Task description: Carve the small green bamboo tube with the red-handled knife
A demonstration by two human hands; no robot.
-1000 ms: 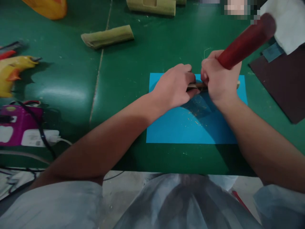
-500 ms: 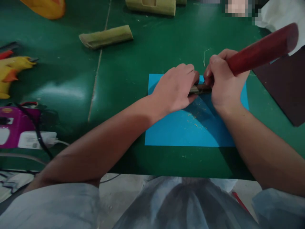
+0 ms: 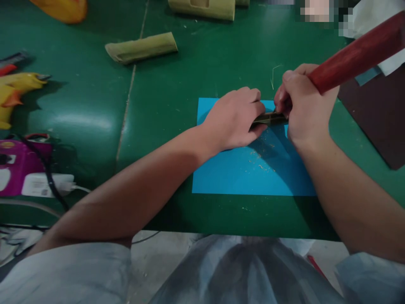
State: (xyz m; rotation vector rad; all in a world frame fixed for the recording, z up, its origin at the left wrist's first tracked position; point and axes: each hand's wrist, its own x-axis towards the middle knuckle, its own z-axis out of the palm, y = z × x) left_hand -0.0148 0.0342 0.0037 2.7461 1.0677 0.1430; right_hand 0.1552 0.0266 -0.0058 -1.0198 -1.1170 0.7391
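Observation:
Over the blue sheet [image 3: 228, 173], my left hand [image 3: 236, 116] is closed around a narrow brown bamboo piece [image 3: 270, 118]. Much of that piece is hidden under my fingers. My right hand [image 3: 308, 103] is wrapped, as around a pen, on a carving tool with a thick red handle [image 3: 357, 52]. The handle slants up to the right, past the frame edge. The tool's tip is at the bamboo piece near its right part, mostly covered by my fingers. Small pale shavings [image 3: 261, 158] are scattered on the sheet below.
A cut bamboo length [image 3: 142, 47] lies beyond my left hand, with a notched bamboo tube [image 3: 205, 8] at the back. On the left are a yellow glue gun [image 3: 19, 90] and a purple power block [image 3: 25, 162] with cables. A dark board [image 3: 376, 118] is at right.
My right hand has shifted a little to the right along the bamboo piece, and the red handle has moved right with it. My left hand stays almost in place.

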